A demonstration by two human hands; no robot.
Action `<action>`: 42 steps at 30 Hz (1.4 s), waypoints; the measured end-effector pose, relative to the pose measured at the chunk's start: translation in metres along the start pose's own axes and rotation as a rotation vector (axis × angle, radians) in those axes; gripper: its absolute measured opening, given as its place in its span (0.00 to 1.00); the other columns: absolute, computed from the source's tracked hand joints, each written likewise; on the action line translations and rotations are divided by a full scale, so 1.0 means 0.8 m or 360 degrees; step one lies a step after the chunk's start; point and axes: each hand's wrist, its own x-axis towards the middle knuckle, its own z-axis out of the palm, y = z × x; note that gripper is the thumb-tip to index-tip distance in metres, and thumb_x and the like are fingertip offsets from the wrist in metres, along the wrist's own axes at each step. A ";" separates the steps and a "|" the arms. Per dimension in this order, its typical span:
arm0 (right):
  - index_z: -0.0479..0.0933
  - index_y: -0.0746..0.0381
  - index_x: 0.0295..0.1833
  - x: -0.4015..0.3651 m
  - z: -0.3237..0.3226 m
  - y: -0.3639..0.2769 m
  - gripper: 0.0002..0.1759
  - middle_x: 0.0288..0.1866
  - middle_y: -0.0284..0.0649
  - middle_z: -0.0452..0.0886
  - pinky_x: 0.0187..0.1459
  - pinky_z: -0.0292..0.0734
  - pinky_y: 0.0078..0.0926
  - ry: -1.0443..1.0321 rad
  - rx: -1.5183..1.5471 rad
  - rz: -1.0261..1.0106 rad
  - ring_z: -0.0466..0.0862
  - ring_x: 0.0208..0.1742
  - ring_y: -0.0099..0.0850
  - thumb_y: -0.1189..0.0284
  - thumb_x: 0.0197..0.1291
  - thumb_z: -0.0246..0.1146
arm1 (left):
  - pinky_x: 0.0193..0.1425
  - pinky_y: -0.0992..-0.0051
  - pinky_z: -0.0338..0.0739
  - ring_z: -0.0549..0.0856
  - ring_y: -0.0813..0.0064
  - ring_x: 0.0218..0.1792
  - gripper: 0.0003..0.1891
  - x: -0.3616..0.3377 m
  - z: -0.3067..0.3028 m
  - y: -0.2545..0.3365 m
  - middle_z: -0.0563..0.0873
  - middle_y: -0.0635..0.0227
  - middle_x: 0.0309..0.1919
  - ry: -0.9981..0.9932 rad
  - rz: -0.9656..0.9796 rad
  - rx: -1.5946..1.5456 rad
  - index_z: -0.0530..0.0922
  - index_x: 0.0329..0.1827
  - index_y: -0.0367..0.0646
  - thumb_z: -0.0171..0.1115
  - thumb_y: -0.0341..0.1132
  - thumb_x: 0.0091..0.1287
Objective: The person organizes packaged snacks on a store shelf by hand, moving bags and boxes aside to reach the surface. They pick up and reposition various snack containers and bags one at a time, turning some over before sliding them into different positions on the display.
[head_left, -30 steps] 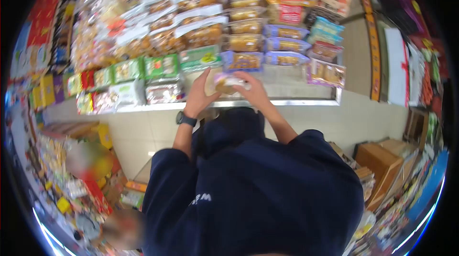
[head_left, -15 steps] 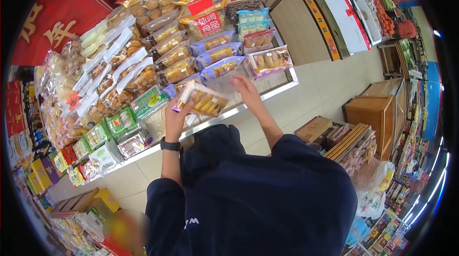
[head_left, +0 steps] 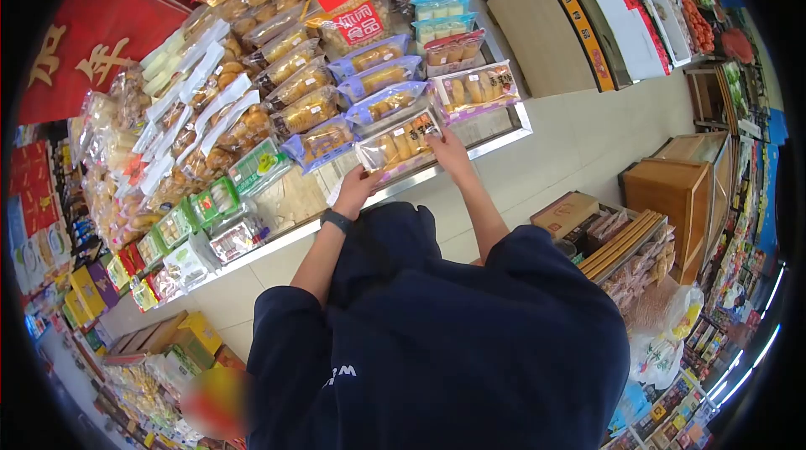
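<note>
A clear-windowed pastry pack [head_left: 398,146] with a white and purple wrapper lies at the front of the display table, held at both ends. My left hand [head_left: 356,190], with a dark band on the wrist, grips its left end. My right hand [head_left: 449,153] pinches the right end. A matching pastry pack [head_left: 477,89] lies just to the right and behind. Directly behind the held pack is a row of purple-wrapped cakes [head_left: 385,103], and another purple pack [head_left: 321,142] lies to its left.
The display table's metal edge [head_left: 495,144] runs in front of me. Bagged breads [head_left: 227,114] and green packs [head_left: 259,166] fill the left side. A wooden cabinet [head_left: 667,198] and a cardboard box [head_left: 564,213] stand to the right.
The pastry pack has moved from the air, tilted in my left hand, to the right and down onto the table front. My right hand, then apart from it, now holds its right end.
</note>
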 end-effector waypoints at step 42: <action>0.65 0.66 0.77 -0.091 0.180 -0.039 0.45 0.78 0.67 0.57 0.77 0.58 0.60 0.0114 -0.1018 -0.0751 0.59 0.79 0.66 0.67 0.55 0.74 | 0.78 0.51 0.66 0.69 0.45 0.75 0.30 -0.113 -0.281 0.035 0.75 0.51 0.71 0.1167 0.0971 0.1673 0.78 0.57 0.47 0.80 0.33 0.49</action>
